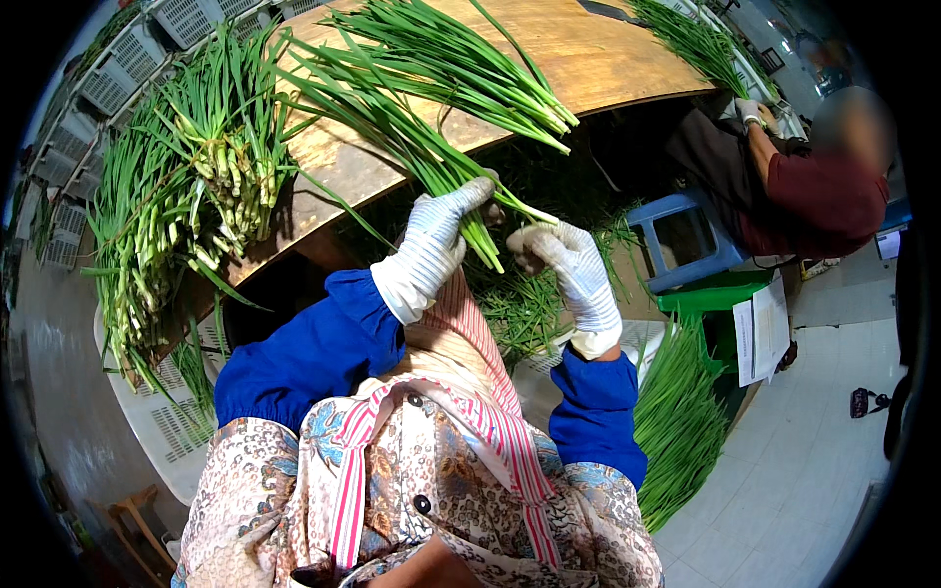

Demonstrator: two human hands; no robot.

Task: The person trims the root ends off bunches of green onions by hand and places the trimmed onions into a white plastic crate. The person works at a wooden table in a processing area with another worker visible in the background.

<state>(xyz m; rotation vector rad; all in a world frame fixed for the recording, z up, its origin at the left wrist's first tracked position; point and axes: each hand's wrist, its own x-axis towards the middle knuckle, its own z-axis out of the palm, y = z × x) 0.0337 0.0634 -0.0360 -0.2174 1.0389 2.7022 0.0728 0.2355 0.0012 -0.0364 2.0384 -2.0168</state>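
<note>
My left hand [438, 235], in a striped white glove, is closed around a bunch of garlic chives [392, 122]. Their green leaves reach back over the table edge, and their pale stem ends point toward me. Close by on the right, my right hand [571, 267], gloved too, has its fingers curled together beside the stem ends; what they pinch, if anything, is hidden. Another bundle of chives [461, 73] lies on the wooden table [627, 64] just beyond. A large heap of untrimmed chives [216, 181] spreads over the table's left side.
Loose green trimmings [529, 304] lie below my hands. Long chives [676, 421] fill the space at my right, near a green bin [720, 299] and a blue stool [686, 240]. A co-worker [814, 186] sits at the right, hands by more chives. White crates [137, 54] stand at far left.
</note>
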